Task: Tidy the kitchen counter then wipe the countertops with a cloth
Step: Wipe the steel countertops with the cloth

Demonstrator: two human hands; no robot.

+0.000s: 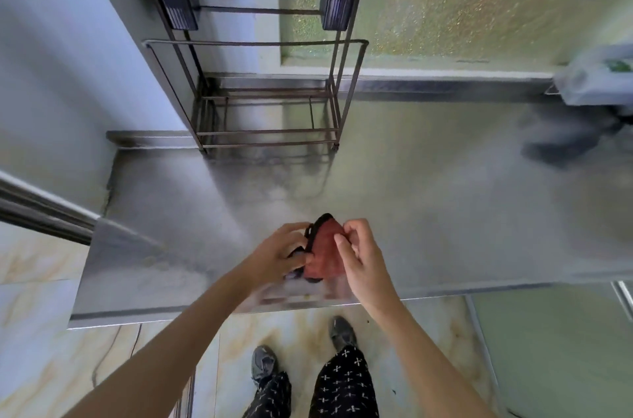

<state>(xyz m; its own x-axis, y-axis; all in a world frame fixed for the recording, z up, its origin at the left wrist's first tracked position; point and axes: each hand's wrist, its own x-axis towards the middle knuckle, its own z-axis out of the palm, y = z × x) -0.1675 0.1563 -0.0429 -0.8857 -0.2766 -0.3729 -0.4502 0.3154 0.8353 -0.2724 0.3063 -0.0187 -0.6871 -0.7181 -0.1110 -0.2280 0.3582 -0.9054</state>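
head view: the cloth [324,251], reddish with a dark trim along one side, is bunched up between both hands just above the near edge of the steel counter [428,198], straight in front of the person. it looks soft and light, folding and creasing wherever fingers press it, so it should weigh next to nothing and cannot break. it will not keep a shape by itself; a loose corner will flop. whether it is damp or dry cannot be told. for wiping, the sensible hold would be a flat pad under the palm with the spare fabric gathered in, rather than a pinch at one hem, which would let the rest trail and drag.

the left hand [279,255] has its fingers curled in around the dark-trimmed left side of the cloth, thumb lying across the lower part, a closed grasp with the fabric inside it. the right hand [359,258] is partly closed too: thumb and forefinger pinch the cloth's right edge while the other fingers curl loosely behind. neither hand touches the counter itself, as far as can be seen.

further back on the counter stands a wire rack [267,116] against the wall, and at the far right a pale, blurred bundle [596,82] too smeared to name.
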